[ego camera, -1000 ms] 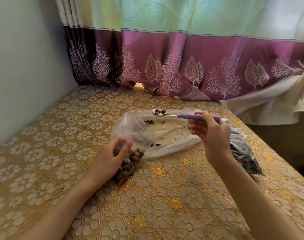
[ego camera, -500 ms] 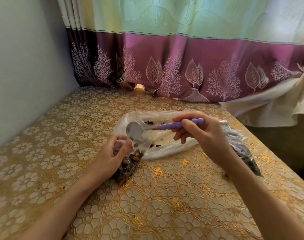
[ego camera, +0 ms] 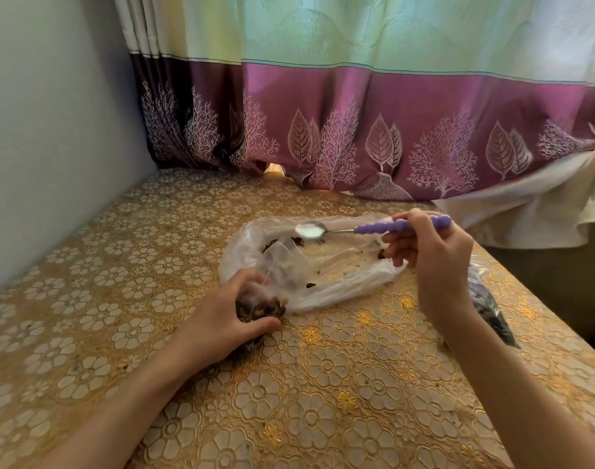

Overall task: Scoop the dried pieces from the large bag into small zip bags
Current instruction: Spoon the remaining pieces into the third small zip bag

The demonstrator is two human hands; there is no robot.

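Now right hand [ego camera: 434, 258] pinching the purple spoon [ego camera: 373, 227] handle, bowl lifted back from the small zip bag [ego camera: 258, 306] and level over the large bag [ego camera: 323, 265], scoop empty, left hand [ego camera: 228, 316] still gripping the filled small zip bag on the table [ego camera: 323, 401], few dried pieces [ego camera: 279, 243] left inside the large bag.

one large bag [ego camera: 326, 272], two small bags [ego camera: 258, 308] [ego camera: 489, 306] — one spoon [ego camera: 373, 227].

My left hand [ego camera: 221, 319] gripped the small zip bag [ego camera: 260, 308] of dark dried pieces on the gold tablecloth [ego camera: 323, 401]. My right hand [ego camera: 431, 255] pinched the purple-handled spoon [ego camera: 357, 229], bowl empty, above the nearly empty large bag [ego camera: 309, 265]. Another filled bag [ego camera: 489, 306] lay behind my right wrist.
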